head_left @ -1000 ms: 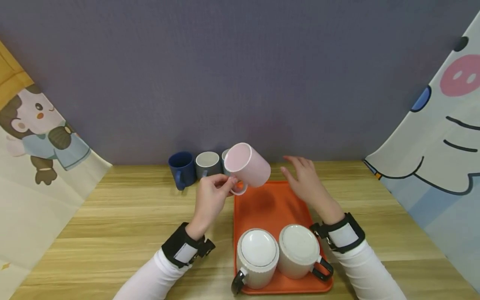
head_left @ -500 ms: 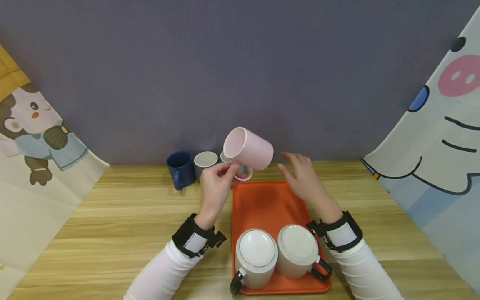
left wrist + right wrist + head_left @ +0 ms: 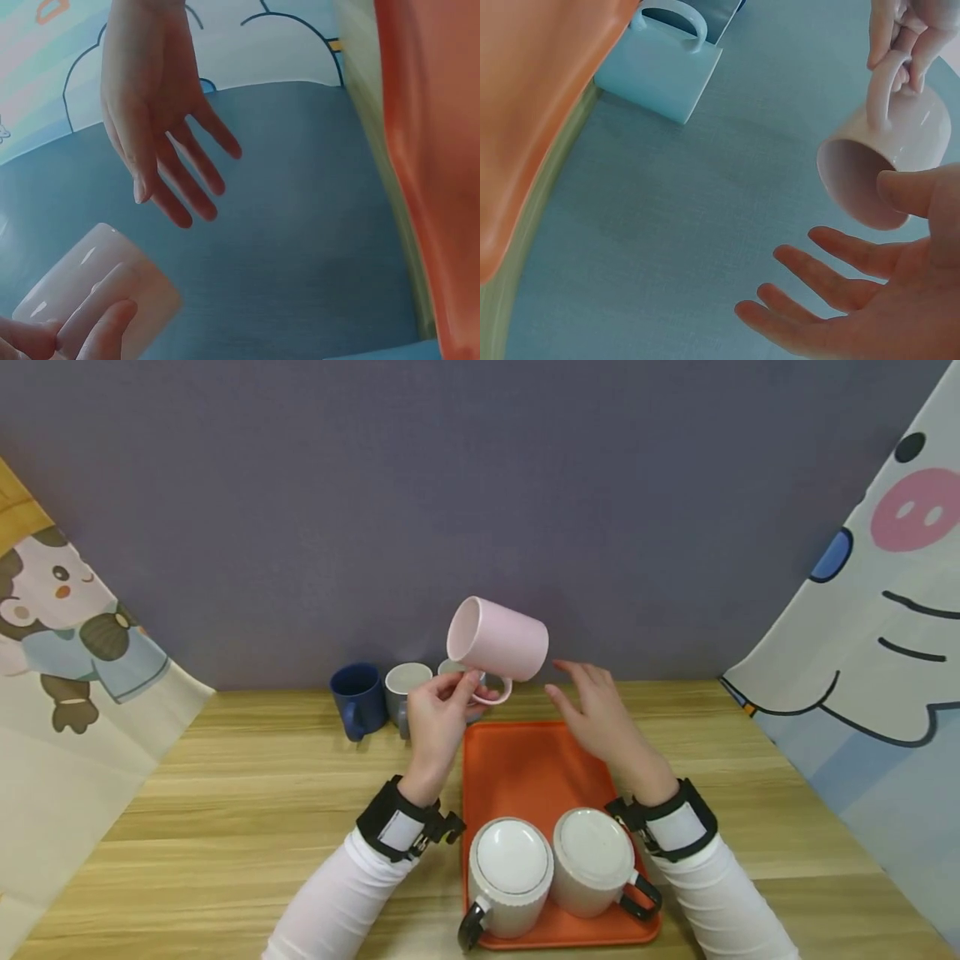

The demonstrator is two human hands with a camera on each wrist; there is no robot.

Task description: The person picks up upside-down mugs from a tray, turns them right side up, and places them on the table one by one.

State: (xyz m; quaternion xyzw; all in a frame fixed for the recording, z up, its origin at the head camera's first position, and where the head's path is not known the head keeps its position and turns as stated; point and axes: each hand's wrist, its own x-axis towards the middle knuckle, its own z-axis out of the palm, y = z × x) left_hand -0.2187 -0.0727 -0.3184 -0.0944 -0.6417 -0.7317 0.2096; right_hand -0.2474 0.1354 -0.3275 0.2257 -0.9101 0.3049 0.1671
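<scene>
Left hand (image 3: 437,718) is pinching the loop handle of a smooth, glossy pink mug (image 3: 506,639), grip grasping; the cylinder is hanging mid-air, tilted nearly sideways, against a woven-looking grey backdrop (image 3: 480,510). Right hand (image 3: 600,718) is hovering just beside its base, apart from it, grip released, fingers loosely extended. A smooth orange tray (image 3: 536,768) is lying on the wood-grain worktop (image 3: 300,827), bearing two pale, black-handled mugs (image 3: 512,868), round flat faces up. Navy mug (image 3: 357,700), grey mug (image 3: 408,683) and light-blue mug (image 3: 649,67) are standing in a row behind.
</scene>
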